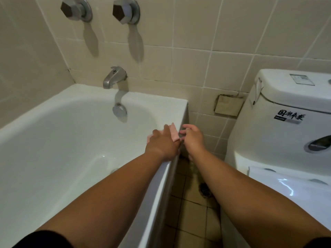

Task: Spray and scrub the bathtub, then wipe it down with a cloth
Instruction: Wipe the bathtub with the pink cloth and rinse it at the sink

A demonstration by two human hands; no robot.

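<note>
A white bathtub [59, 140] fills the left half of the view. A pink cloth [173, 134] lies on its right rim near the front corner. My left hand [162, 145] lies flat on the cloth with its fingers stretched out, pressing it onto the rim. Just to the right, beside the tub's outer edge, my right hand [192, 137] hovers with loosely curled fingers close to the cloth's edge; whether it pinches the cloth is hidden.
A metal spout [113, 77] and overflow plate [119, 110] sit at the tub's far end, with two tap knobs [69, 8] [123, 10] on the tiled wall above. A white toilet [286, 126] stands right. A narrow tiled floor strip [189, 203] with a drain runs between.
</note>
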